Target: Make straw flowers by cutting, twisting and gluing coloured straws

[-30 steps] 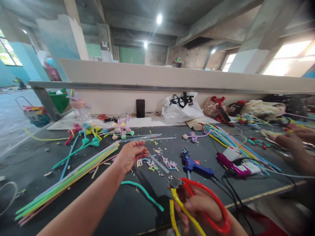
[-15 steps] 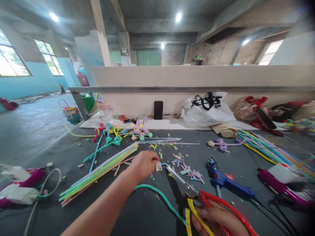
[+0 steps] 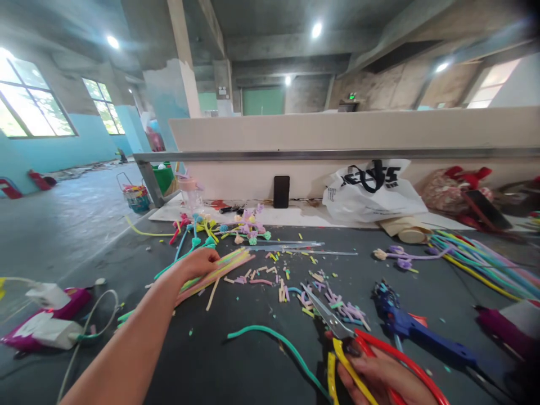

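My left hand (image 3: 200,264) is on the bundle of pastel pipe cleaners (image 3: 230,264), its fingers closed on the stems. How many are between the fingertips is hidden. My right hand (image 3: 375,374) grips scissors (image 3: 329,318) with red and yellow handles, the blades pointing forward and left. Just past the blade tips lie short cut pipe cleaner pieces (image 3: 282,291) in pink, cream and lilac. A single teal pipe cleaner (image 3: 270,329) curves over the dark table between my hands, its near end running out of view by the scissors.
A blue glue gun (image 3: 422,332) lies to the right, its cable running off. Finished pipe cleaner flowers (image 3: 248,225) and clear glue sticks (image 3: 291,246) lie farther back. A phone (image 3: 281,192) and a white bag (image 3: 375,191) stand at the back. More pipe cleaners (image 3: 481,261) lie right.
My left hand has moved left from the cut pieces to the pipe cleaner bundle. The scissors stay in my right hand. The view has shifted slightly left.
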A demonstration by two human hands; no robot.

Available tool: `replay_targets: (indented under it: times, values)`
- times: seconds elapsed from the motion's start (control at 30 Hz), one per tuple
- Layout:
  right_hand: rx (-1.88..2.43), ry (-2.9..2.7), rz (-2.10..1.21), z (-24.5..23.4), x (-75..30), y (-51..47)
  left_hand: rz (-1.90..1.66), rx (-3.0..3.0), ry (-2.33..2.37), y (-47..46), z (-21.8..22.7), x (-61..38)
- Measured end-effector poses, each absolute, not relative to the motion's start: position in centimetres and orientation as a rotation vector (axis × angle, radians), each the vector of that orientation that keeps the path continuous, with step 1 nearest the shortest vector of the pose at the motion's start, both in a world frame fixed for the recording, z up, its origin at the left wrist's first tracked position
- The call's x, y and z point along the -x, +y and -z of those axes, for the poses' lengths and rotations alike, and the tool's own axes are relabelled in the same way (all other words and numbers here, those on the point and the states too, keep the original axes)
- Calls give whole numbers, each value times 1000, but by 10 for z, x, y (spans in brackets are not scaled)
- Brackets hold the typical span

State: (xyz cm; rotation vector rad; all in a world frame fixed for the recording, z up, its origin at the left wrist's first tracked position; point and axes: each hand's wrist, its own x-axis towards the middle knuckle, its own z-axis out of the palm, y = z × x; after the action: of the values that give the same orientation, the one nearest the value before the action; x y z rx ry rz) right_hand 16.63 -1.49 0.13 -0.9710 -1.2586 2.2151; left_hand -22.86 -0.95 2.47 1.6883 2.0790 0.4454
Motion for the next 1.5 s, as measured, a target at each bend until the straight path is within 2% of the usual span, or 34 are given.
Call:
replay_targets:
  times: [0.2,0.4,0.63,0.93,1.17,1.37,1.5]
  values:
    - [903,-1300,-2184,3,-168,-16,-491,-1676,1852,2,-28,228]
    - [901,-1234,-2184,-3,-166,-19,-586,-1743,1972,8,-23,220]
    - [889,-1238,-2171,-6,-164,-21,-459,-1832,2059,4,-27,203]
    - [923,-1250,-2153,0,-166,-21,-388,-1893,2155,12,-9,193]
    - [883,-1227,-2179,1,-166,-20,-502,-1841,2117,1,-26,194]
    - [849,-1249,-2151,0,-163,-21,-441,-1858,1851,-8,-36,196]
    - [846,-1278,-2164,4,-167,-20,-457,-1798,1974,-8,-39,208]
